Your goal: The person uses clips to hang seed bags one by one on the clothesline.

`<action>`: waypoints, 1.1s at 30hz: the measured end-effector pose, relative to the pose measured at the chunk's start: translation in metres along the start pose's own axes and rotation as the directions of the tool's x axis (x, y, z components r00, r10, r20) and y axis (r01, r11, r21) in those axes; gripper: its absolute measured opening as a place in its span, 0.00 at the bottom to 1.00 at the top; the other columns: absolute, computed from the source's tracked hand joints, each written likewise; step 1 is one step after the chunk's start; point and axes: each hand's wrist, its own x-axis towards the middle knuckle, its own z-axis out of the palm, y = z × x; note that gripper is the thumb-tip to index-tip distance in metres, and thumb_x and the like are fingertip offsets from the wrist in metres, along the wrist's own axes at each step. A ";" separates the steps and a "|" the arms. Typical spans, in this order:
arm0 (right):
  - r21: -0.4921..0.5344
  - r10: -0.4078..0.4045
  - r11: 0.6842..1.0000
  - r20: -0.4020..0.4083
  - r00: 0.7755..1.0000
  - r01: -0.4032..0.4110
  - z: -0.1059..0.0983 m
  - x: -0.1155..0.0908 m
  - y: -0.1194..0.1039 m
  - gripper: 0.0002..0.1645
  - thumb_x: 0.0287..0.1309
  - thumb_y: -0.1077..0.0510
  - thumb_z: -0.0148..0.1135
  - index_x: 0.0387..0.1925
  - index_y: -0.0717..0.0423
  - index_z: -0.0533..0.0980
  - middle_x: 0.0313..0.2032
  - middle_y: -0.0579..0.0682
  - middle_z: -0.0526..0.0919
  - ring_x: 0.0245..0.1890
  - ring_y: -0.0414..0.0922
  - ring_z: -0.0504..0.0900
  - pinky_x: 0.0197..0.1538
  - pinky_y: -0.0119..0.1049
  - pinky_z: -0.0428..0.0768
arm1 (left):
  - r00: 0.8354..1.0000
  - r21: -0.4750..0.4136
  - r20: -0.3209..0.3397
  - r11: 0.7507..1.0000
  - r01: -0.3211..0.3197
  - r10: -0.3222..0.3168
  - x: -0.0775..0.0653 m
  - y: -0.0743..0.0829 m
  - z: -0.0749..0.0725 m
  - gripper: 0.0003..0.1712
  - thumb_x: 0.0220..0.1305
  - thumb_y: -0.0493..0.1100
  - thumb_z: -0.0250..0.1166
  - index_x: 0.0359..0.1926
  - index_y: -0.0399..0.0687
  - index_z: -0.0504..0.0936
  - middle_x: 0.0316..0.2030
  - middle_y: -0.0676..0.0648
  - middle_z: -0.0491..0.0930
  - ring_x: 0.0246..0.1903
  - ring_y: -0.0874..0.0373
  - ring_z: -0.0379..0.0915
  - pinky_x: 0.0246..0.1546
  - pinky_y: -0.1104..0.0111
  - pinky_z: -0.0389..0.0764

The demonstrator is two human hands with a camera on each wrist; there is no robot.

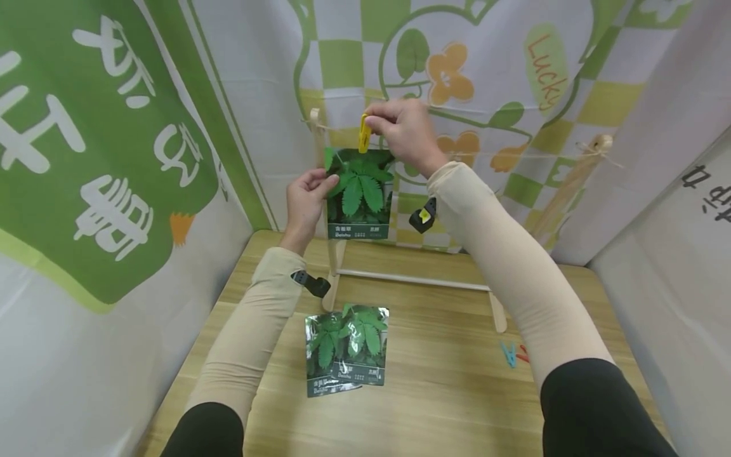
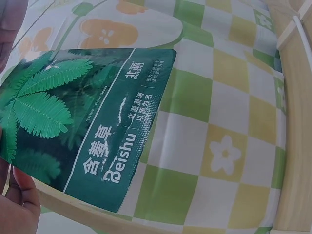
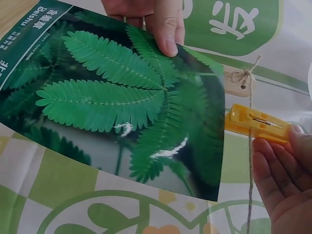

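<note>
My left hand [image 1: 305, 204] pinches the left edge of a green seed packet [image 1: 360, 203] with a leafy plant printed on it. Upright in front of the rack's left post, the packet faces me. Above its top edge, my right hand [image 1: 407, 134] pinches a yellow clothespin [image 1: 364, 134] between thumb and fingers. In the right wrist view the clothespin [image 3: 257, 123] lies across a thin string [image 3: 251, 190], its tip at the packet's top edge. Whether its tip bites the packet is unclear.
Two more seed packets [image 1: 361, 349] overlap on the wooden table [image 1: 434, 393]. A blue clothespin [image 1: 509, 355] and a red clothespin [image 1: 523, 353] lie near my right forearm. The string runs between the left post [image 1: 316, 130] and right post [image 1: 571, 181]; a rod [image 1: 411, 279] joins them low down.
</note>
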 end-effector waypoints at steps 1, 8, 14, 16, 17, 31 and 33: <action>-0.003 -0.001 1.000 0.002 1.000 0.001 0.001 0.000 0.001 0.12 0.66 0.61 0.58 0.45 0.63 0.83 0.46 0.58 0.87 0.43 0.47 0.86 0.49 0.31 0.83 | 1.000 -0.004 0.000 1.000 0.002 -0.002 0.000 0.000 0.000 0.17 0.61 0.42 0.69 0.47 0.36 0.80 0.27 0.61 0.81 0.34 0.67 0.76 0.37 0.76 0.74; -0.057 0.028 0.998 0.054 0.998 -0.025 0.004 -0.002 0.003 0.15 0.69 0.57 0.56 0.50 0.59 0.82 0.49 0.55 0.86 0.46 0.45 0.85 0.51 0.34 0.82 | 1.000 -0.017 0.005 1.000 0.002 -0.002 -0.001 0.001 0.001 0.10 0.61 0.42 0.69 0.42 0.44 0.81 0.28 0.61 0.81 0.34 0.66 0.76 0.39 0.75 0.75; -0.100 0.080 0.993 0.122 0.989 -0.067 0.003 -0.005 0.006 0.18 0.70 0.54 0.54 0.56 0.56 0.79 0.54 0.53 0.84 0.49 0.44 0.84 0.53 0.35 0.82 | 1.000 -0.005 0.019 1.000 -0.001 0.001 -0.002 -0.001 0.001 0.09 0.61 0.42 0.69 0.41 0.44 0.81 0.27 0.61 0.81 0.34 0.66 0.76 0.39 0.75 0.75; -0.092 0.085 0.993 0.141 0.986 -0.072 0.003 -0.005 0.006 0.19 0.70 0.54 0.54 0.57 0.57 0.78 0.55 0.54 0.83 0.50 0.45 0.83 0.54 0.35 0.81 | 1.000 0.012 0.022 1.000 0.000 0.000 -0.003 -0.002 0.000 0.14 0.61 0.43 0.69 0.45 0.40 0.80 0.28 0.61 0.81 0.35 0.66 0.76 0.41 0.75 0.75; -0.090 0.085 0.993 0.148 0.985 -0.073 0.003 -0.005 0.007 0.19 0.70 0.54 0.54 0.57 0.57 0.78 0.55 0.54 0.82 0.50 0.45 0.83 0.54 0.36 0.81 | 1.000 0.021 0.023 1.000 -0.002 0.001 -0.003 -0.002 0.000 0.16 0.62 0.43 0.69 0.46 0.38 0.80 0.28 0.60 0.81 0.36 0.65 0.76 0.41 0.74 0.75; -0.057 0.164 0.986 0.217 0.962 -0.155 0.002 -0.004 0.010 0.24 0.70 0.50 0.54 0.62 0.56 0.74 0.62 0.52 0.78 0.59 0.44 0.78 0.61 0.36 0.77 | 0.999 0.052 0.030 0.999 -0.012 0.011 -0.003 -0.007 0.001 0.20 0.63 0.43 0.68 0.50 0.33 0.79 0.38 0.55 0.79 0.39 0.66 0.74 0.41 0.76 0.75; -0.050 0.160 0.987 0.220 0.962 -0.153 0.001 -0.004 0.010 0.25 0.70 0.50 0.55 0.63 0.56 0.73 0.62 0.52 0.78 0.59 0.44 0.78 0.61 0.36 0.77 | 0.999 0.065 0.035 0.998 -0.020 0.018 -0.003 -0.007 0.002 0.20 0.63 0.43 0.68 0.50 0.33 0.79 0.39 0.52 0.80 0.39 0.66 0.74 0.41 0.76 0.76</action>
